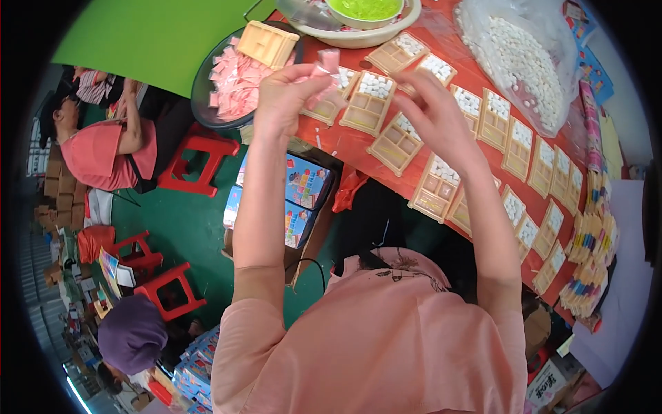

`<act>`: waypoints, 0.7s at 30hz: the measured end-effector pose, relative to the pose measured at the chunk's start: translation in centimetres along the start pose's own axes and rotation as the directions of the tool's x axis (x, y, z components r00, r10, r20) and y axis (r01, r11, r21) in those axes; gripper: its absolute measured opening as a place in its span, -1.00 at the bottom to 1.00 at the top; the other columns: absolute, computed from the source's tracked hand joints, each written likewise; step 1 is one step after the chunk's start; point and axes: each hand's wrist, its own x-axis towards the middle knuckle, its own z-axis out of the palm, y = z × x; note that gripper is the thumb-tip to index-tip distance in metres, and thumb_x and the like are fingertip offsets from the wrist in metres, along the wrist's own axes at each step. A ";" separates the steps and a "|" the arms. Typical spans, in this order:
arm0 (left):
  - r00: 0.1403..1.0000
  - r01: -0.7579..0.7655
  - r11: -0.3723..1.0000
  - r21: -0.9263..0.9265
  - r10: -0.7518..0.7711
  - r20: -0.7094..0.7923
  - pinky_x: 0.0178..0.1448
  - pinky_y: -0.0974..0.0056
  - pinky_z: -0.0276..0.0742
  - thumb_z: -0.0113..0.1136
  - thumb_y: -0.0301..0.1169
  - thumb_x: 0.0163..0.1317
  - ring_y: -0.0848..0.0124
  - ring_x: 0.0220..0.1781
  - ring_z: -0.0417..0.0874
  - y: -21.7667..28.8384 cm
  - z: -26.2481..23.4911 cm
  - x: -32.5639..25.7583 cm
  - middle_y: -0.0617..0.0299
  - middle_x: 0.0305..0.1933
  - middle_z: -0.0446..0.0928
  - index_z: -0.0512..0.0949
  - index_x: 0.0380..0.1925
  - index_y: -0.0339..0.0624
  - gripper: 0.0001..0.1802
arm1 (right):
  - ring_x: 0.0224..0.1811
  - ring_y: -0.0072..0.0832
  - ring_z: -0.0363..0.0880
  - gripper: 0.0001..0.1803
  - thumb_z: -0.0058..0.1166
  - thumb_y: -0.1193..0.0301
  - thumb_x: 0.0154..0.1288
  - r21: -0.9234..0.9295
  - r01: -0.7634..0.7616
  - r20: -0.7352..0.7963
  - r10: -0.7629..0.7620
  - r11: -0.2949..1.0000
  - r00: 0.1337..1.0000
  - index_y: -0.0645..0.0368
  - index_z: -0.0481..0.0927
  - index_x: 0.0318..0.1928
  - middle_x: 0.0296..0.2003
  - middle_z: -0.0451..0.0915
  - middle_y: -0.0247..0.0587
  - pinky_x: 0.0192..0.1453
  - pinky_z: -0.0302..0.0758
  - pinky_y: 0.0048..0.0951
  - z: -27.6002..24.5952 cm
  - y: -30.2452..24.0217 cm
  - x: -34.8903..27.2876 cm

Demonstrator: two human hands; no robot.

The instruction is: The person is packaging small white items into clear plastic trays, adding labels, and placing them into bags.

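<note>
My left hand point(281, 98) is raised beside a dark round basin, pinching a small clear packet with pink contents point(327, 62). Through the plastic, the contents are too blurred to make out further. My right hand point(441, 114) hovers over the rows of trays, its fingers apart and nothing visible in them. Between the hands lies a cream compartment tray point(369, 114) with small white pieces in its top section. Another such tray point(397, 146) sits just below my right fingers, which partly hide the trays behind them.
The dark basin point(200, 103) holds many pink packets point(238, 86) and a cream tray point(267, 45). Several filled trays line the red table point(386, 181). A clear bag of white pieces point(524, 62) lies at the far right. Red stools point(200, 162) and two seated people are at left.
</note>
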 end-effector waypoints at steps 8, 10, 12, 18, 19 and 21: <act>0.992 0.056 0.988 0.142 -0.071 0.105 -0.58 0.53 0.25 0.41 -0.50 0.07 0.67 -0.60 0.43 -4.8 2.9 1.1 0.32 -0.49 0.61 0.68 -0.24 -0.36 -0.76 | -0.25 -0.44 0.60 -0.81 0.08 0.39 0.38 -0.286 0.136 0.080 -0.118 0.949 0.990 0.25 0.65 -0.15 -0.24 0.63 -0.19 -0.15 0.52 -0.44 2.5 2.7 4.8; 0.995 0.046 0.986 0.157 -0.058 0.076 -0.57 0.53 0.26 0.41 -0.50 0.08 0.67 -0.59 0.44 -5.6 2.0 1.2 0.32 -0.49 0.61 0.68 -0.24 -0.37 -0.76 | -0.29 -0.47 0.59 -0.81 0.09 0.38 0.38 -0.222 0.056 0.052 -0.045 0.973 0.998 0.24 0.65 -0.15 -0.29 0.64 -0.20 -0.18 0.51 -0.45 3.2 3.3 3.8; 0.998 0.005 0.988 0.153 -0.014 0.056 -0.56 0.54 0.28 0.42 -0.48 0.09 0.66 -0.58 0.45 -5.6 0.4 1.1 0.31 -0.47 0.62 0.67 -0.22 -0.37 -0.75 | -0.38 -0.62 0.55 -0.82 0.11 0.36 0.38 -0.116 -0.218 0.015 0.221 0.969 0.975 0.23 0.63 -0.18 -0.41 0.64 -0.27 -0.27 0.47 -0.53 3.2 3.2 3.1; 0.995 -0.081 0.997 -0.017 0.080 -0.068 -0.51 0.50 0.32 0.40 -0.56 0.11 0.61 -0.56 0.47 -2.4 -2.3 -0.5 0.22 -0.41 0.65 0.65 -0.20 -0.40 -0.76 | -0.35 -0.68 0.55 -0.89 0.13 0.42 0.36 0.011 -0.251 0.030 0.251 0.968 0.968 0.21 0.56 -0.22 -0.43 0.64 -0.29 -0.28 0.45 -0.60 7.5 5.4 1.8; 0.991 -0.116 0.991 -0.072 0.112 -0.069 -0.49 0.49 0.34 0.39 -0.59 0.12 0.59 -0.55 0.48 -1.8 -2.7 -0.7 0.20 -0.40 0.65 0.65 -0.21 -0.41 -0.77 | -0.35 -0.67 0.56 -0.89 0.16 0.42 0.35 0.000 -0.188 0.040 0.188 0.982 0.981 0.19 0.56 -0.21 -0.44 0.63 -0.28 -0.27 0.46 -0.58 8.7 5.0 2.1; 0.988 -0.134 0.987 -0.090 0.126 -0.087 -0.44 0.47 0.35 0.36 -0.62 0.13 0.56 -0.54 0.48 -0.9 -2.9 -1.4 0.16 -0.39 0.65 0.64 -0.21 -0.43 -0.80 | -0.34 -0.49 0.63 -0.89 0.17 0.42 0.32 -0.070 -0.060 0.020 0.061 0.996 0.998 0.15 0.57 -0.20 -0.41 0.62 -0.26 -0.27 0.53 -0.45 11.2 4.6 3.3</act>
